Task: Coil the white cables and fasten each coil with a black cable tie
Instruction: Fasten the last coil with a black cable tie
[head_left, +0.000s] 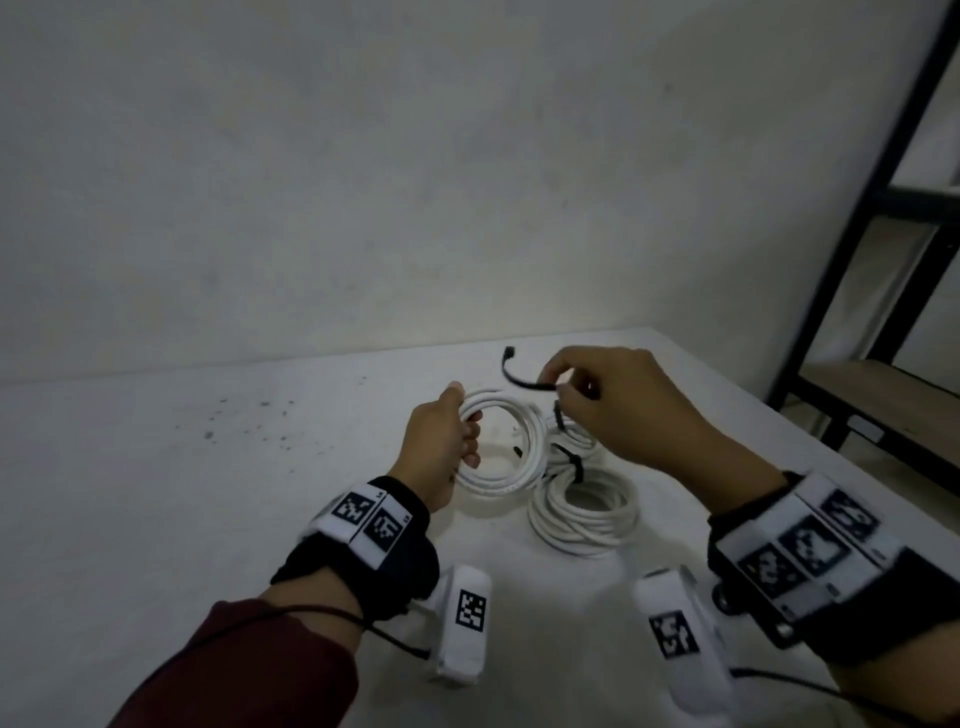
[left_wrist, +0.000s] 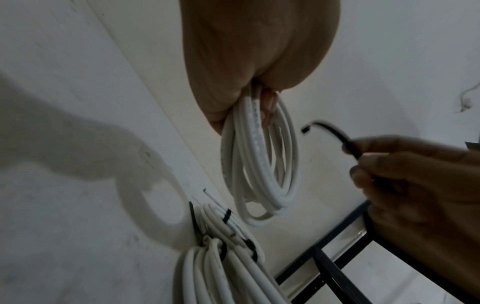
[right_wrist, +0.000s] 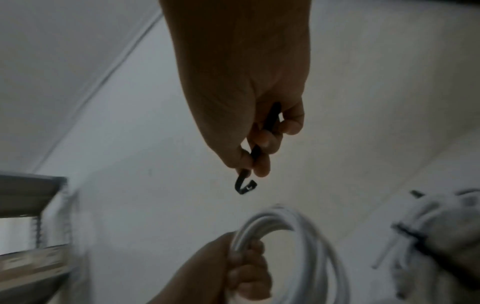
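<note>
My left hand (head_left: 451, 441) grips a white cable coil (head_left: 511, 452) by its left side, holding it just above the white table (head_left: 208, 493); the same coil (left_wrist: 262, 174) hangs from my fingers in the left wrist view. My right hand (head_left: 597, 400) pinches a black cable tie (head_left: 522, 376) to the right of that coil, its head end curling free to the left. In the right wrist view the tie (right_wrist: 246, 183) pokes out below my fingertips, above the coil (right_wrist: 298, 236).
Two more white coils (head_left: 584, 512) with black ties (head_left: 571, 462) round them lie on the table under my right hand. A black metal shelf frame (head_left: 883, 260) stands at the right, past the table's edge. A wall rises behind the table.
</note>
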